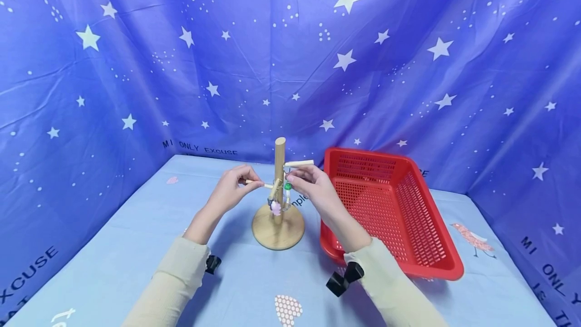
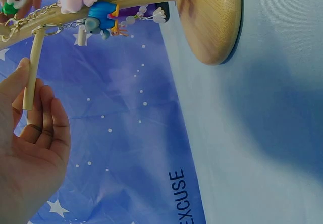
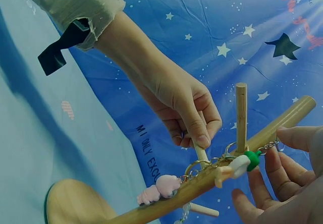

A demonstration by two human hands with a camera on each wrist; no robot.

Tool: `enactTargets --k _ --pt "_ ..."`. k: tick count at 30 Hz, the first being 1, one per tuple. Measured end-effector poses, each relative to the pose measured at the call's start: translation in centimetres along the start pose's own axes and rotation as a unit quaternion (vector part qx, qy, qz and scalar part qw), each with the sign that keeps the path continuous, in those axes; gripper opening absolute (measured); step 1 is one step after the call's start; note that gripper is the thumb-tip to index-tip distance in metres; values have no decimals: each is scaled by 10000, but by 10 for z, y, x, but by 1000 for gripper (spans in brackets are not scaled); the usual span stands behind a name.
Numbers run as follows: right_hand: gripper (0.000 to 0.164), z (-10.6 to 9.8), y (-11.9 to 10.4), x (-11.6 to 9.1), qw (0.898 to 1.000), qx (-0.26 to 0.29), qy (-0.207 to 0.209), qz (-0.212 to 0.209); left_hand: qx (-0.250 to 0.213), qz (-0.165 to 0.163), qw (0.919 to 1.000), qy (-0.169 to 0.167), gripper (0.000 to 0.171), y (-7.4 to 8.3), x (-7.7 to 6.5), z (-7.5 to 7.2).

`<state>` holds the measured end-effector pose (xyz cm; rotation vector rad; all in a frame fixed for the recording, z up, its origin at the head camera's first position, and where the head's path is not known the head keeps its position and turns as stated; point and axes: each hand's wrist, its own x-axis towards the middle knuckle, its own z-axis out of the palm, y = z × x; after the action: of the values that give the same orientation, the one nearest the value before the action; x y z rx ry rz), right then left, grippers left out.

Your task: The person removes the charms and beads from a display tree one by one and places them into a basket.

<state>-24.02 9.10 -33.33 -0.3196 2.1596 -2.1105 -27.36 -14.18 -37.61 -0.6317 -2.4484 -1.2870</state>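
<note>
A wooden peg stand with a round base stands upright on the table. My left hand pinches one of its side pegs between thumb and fingers. On the other side of the post, my right hand pinches the ring end of a keychain with a green and white figure, close beside the post. A pink figure keychain and one with a grey figure in blue hang by their rings on the stand. A beaded charm shows behind the post in the left wrist view.
A red perforated plastic basket sits to the right of the stand, partly under my right forearm. Another peg sticks out near the top of the post. A blue star-print curtain rises behind the light blue tablecloth.
</note>
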Motion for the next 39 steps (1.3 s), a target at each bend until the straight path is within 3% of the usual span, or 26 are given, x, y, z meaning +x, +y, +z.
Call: enactTargets --k 10,22,39 --pt "33 1 -1 4 9990 429 59 -85 -32 -44 10000 -21 8 2 1 0" --pt "28 -4 -3 1 9993 283 245 -51 4 18 10000 -1 8 1 1 0" --pt "22 -19 -4 -2 9965 703 409 -167 -3 -62 10000 -18 8 2 -2 -1"
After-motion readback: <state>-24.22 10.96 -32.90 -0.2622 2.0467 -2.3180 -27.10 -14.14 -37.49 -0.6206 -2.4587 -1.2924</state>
